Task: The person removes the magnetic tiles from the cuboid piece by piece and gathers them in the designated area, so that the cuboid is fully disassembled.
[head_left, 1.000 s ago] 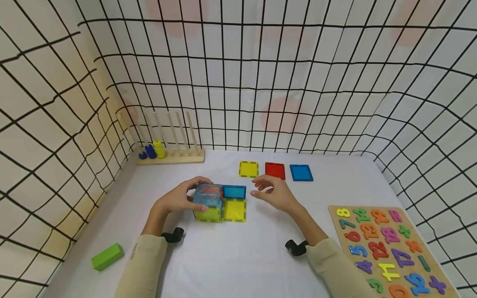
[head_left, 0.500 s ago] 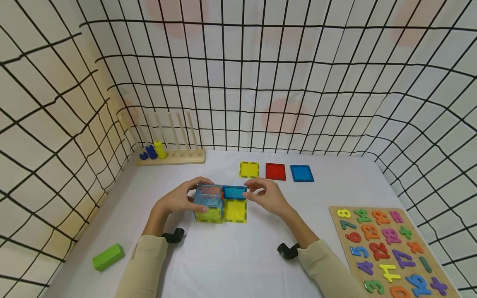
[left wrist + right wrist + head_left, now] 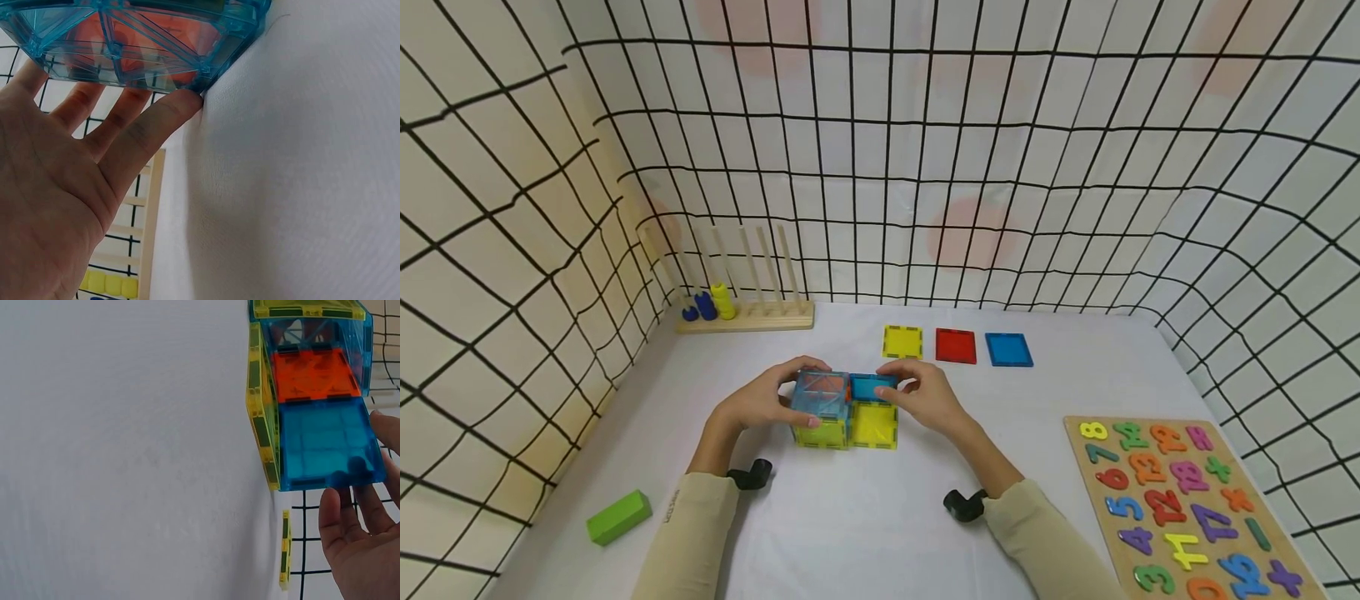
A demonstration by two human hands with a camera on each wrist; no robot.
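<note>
A small cube (image 3: 822, 393) of see-through magnetic tiles stands on the table, blue on top and yellow in front. My left hand (image 3: 760, 402) grips it from the left, thumb at the front, fingers behind. To the cube's right lies a yellow magnetic tile (image 3: 874, 426), with a blue magnetic tile (image 3: 867, 387) upright along its back edge. My right hand (image 3: 922, 393) pinches that blue tile at its free right edge, thumb in front; its other fingers reach behind it. An orange tile (image 3: 316, 375) adjoins the blue tile in the right wrist view.
Loose yellow (image 3: 902, 342), red (image 3: 956, 346) and blue (image 3: 1009, 350) tiles lie in a row behind. A wooden peg rack (image 3: 767, 316) with beads stands back left. A green block (image 3: 618, 517) lies front left, and a number puzzle board (image 3: 1081, 433) sits at right.
My right hand has moved left, from beside the upright blue tile onto its right edge. My left hand stays on the cube.
</note>
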